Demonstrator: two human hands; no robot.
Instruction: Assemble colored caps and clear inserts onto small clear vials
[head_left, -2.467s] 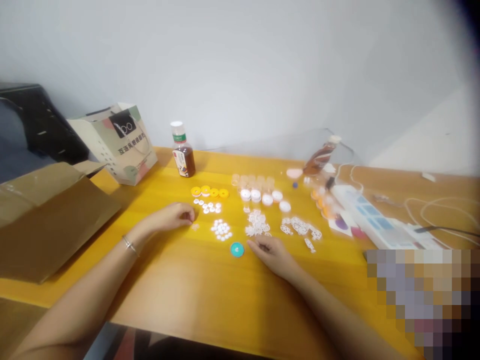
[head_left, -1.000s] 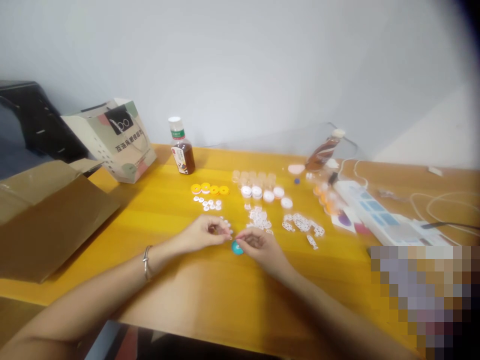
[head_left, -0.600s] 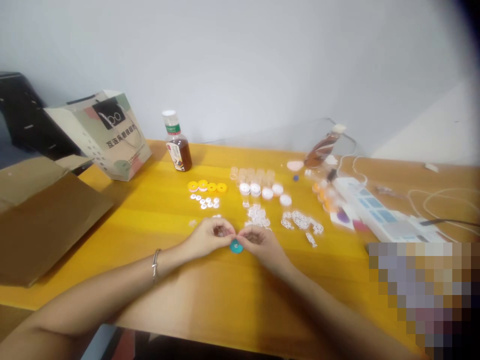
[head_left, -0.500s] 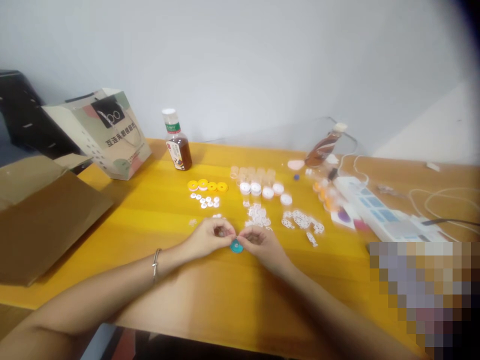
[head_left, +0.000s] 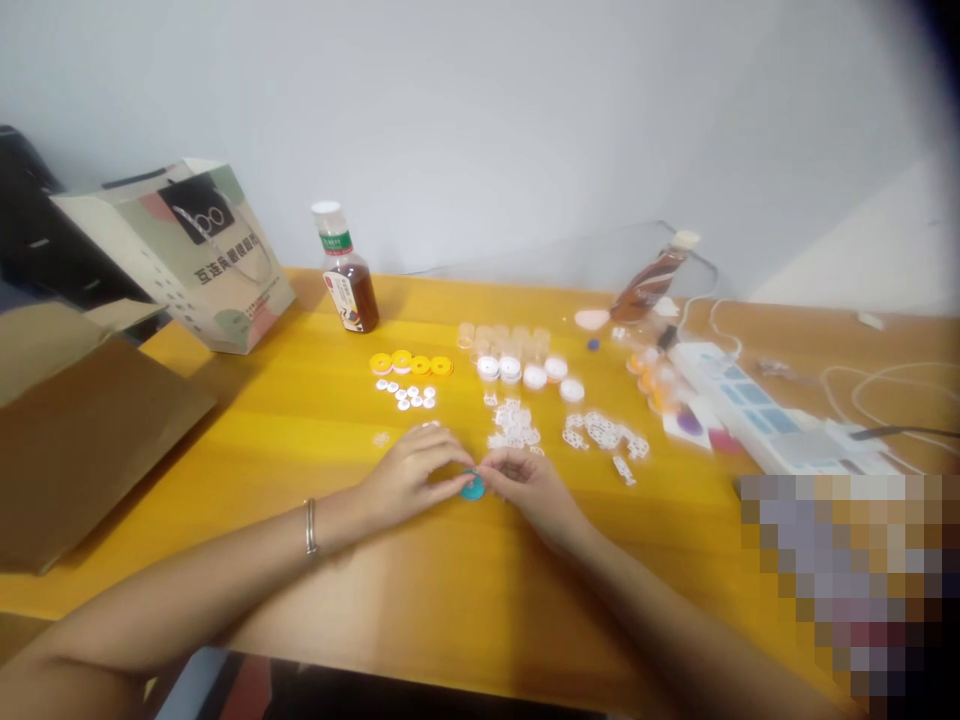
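Observation:
A small round turquoise disc [head_left: 472, 488] sits between my two hands, just above or on the wooden table. My left hand [head_left: 421, 472], with a silver bracelet at the wrist, pinches its left edge between thumb and fingers. From the other side, the thumb and fingertips of my right hand [head_left: 529, 490] pinch the upper right edge. Beyond my hands lie a pile of small white plastic pieces [head_left: 513, 425], white round discs [head_left: 535, 377], yellow rings [head_left: 402, 361] and small white buttons [head_left: 412, 397]. The fingertips partly cover the disc.
To the left are an open cardboard box [head_left: 97, 440] and a paper bag [head_left: 217, 260]. A bottle of dark liquid [head_left: 351, 290] stands at the back; another bottle [head_left: 652, 280] leans at the right. Clear cups [head_left: 510, 341], flat white parts [head_left: 604, 430] and a power strip [head_left: 742, 400] lie further right.
The fingers of my left hand have straightened and flattened somewhat over the disc. My right hand has barely moved. The view has shifted slightly.

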